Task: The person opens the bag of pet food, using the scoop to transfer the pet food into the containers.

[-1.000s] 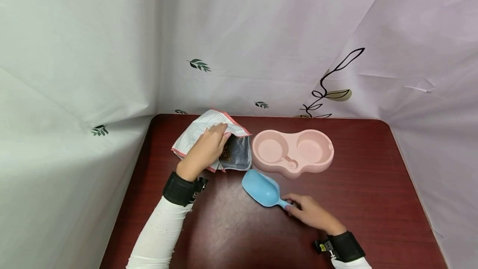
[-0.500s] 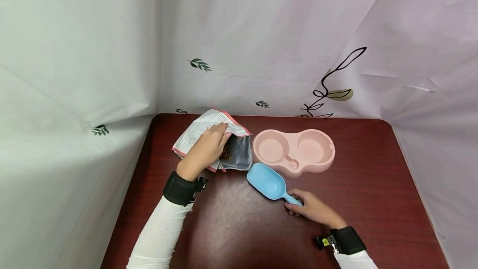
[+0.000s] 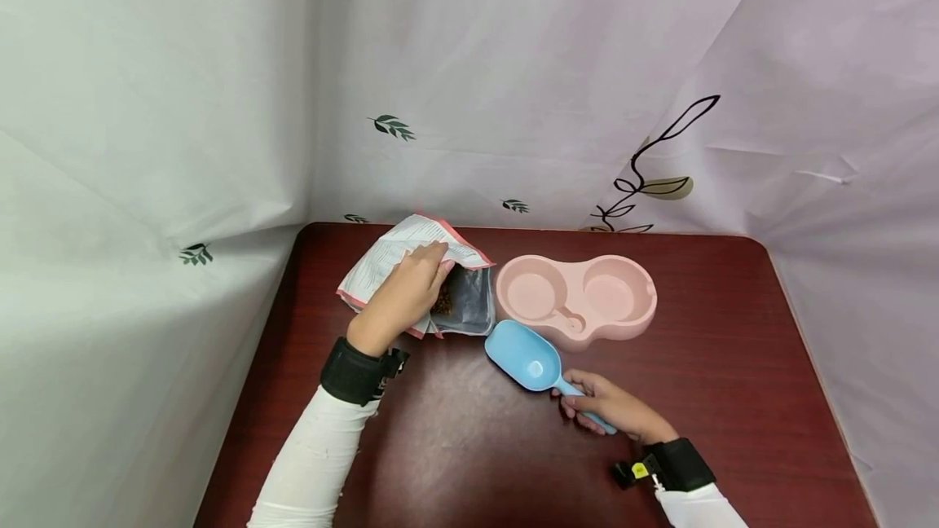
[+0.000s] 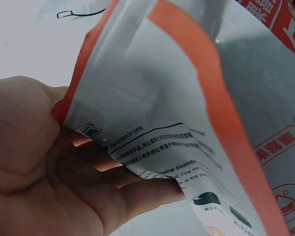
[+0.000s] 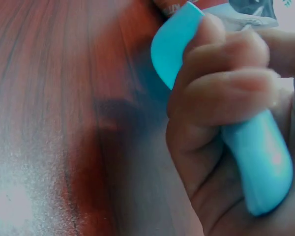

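My left hand [image 3: 402, 293] holds the upper flap of an open white foil bag [image 3: 381, 261] with red edges, which lies on its side. Brown pellets [image 3: 443, 301] show inside its mouth. In the left wrist view, the fingers [image 4: 137, 196] go behind the printed flap [image 4: 152, 123]. A light blue scoop [image 3: 522, 355] is in my right hand [image 3: 616, 407], its bowl facing up and pointing toward the bag's near corner. The right wrist view has several fingers curled round the scoop handle [image 5: 263, 162]. No contents can be seen in the scoop.
A pink double bowl [image 3: 568, 324] with two round hollows stands right of the bag, just beyond the scoop. The dark red table [image 3: 704, 365] meets a pale printed cloth [image 3: 477, 88] at the back and sides.
The scoop has shifted slightly right and away from me, toward the pink bowl. My right hand's grip has moved up the handle, whose end now shows. The left hand and bag have stayed still.
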Demonstrator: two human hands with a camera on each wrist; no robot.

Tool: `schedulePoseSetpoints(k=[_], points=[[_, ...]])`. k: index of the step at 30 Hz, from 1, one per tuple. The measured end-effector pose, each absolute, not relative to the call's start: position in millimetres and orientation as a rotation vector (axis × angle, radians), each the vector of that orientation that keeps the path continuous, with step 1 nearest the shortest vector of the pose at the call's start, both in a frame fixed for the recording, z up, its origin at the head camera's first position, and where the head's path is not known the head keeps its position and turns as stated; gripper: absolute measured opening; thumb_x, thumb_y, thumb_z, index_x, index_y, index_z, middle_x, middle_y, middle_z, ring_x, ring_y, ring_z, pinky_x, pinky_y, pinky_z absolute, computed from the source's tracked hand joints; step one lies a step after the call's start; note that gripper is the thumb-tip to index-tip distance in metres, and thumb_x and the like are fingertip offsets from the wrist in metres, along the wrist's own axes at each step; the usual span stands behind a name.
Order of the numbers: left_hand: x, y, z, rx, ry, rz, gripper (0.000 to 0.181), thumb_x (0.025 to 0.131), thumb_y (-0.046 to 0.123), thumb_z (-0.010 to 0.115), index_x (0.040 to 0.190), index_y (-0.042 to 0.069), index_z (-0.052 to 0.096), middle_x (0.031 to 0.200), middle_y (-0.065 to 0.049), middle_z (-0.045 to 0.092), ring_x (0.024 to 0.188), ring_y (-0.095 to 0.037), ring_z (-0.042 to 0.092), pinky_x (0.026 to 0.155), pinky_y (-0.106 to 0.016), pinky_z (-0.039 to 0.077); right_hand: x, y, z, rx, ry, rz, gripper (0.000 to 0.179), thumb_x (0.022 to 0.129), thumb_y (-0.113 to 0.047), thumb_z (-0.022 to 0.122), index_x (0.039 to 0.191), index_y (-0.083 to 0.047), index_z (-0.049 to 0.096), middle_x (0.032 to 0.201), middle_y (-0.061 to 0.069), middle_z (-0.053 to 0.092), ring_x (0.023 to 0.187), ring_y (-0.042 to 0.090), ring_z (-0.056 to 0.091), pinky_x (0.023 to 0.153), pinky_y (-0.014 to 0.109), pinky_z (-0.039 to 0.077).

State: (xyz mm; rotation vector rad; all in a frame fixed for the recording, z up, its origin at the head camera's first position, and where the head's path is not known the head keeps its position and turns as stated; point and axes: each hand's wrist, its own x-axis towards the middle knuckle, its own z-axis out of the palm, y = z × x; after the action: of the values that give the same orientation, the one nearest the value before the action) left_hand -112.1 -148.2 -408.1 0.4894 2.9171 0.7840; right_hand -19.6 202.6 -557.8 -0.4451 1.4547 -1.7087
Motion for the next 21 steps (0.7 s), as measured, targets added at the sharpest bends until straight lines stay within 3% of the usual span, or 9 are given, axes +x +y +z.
schedulePoseSetpoints(k=[3,6,15,21], points=[[-111.9,-147.7,-408.3,0.489,2.907,0.783,0.048,0.105,0.025,0.043,0.143,-0.005,0.044,0.146,-0.025,0.045,0.137,-0.039,0.037,0.113,-0.057,0.028,-17.6,205.8,-548.7,-0.427,1.428,-1.737,0.035,0.106,-0.006,0.036,0.118,0.027,0.033,0.079,0.013,0.049,0.043,0.015,0.029,0.036,0.040,0.018],[-111.8,-147.2,-408.3,0.489,2.909,0.776,0.049,0.105,0.026,0.042,0.143,-0.005,0.044,0.146,-0.026,0.045,0.137,-0.039,0.037,0.113,-0.057,0.028,-16.3,210.7,-539.0,-0.409,1.440,-1.748,0.039,0.108,-0.013,0.033,0.116,0.026,0.034,0.077,0.006,0.049,0.043,0.018,0.027,0.036,0.042,0.015],[-110.7,-145.2,-408.3,0.487,2.916,0.767,0.048,0.105,0.025,0.044,0.142,-0.005,0.045,0.145,-0.026,0.046,0.136,-0.039,0.037,0.112,-0.060,0.026,-18.5,220.2,-507.6,-0.511,1.487,-1.834,0.028,0.107,-0.004,0.028,0.111,0.014,0.049,0.073,0.016,0.046,0.042,0.029,0.023,0.030,0.041,0.015],[-109.7,-143.5,-408.3,0.502,2.941,0.764,0.048,0.104,0.026,0.045,0.140,-0.005,0.047,0.144,-0.027,0.047,0.135,-0.041,0.039,0.110,-0.062,0.029,-26.8,214.1,-487.2,-0.506,1.655,-1.752,0.027,0.107,-0.010,0.033,0.109,0.009,0.052,0.078,0.009,0.053,0.042,0.023,0.030,0.028,0.039,0.020]])
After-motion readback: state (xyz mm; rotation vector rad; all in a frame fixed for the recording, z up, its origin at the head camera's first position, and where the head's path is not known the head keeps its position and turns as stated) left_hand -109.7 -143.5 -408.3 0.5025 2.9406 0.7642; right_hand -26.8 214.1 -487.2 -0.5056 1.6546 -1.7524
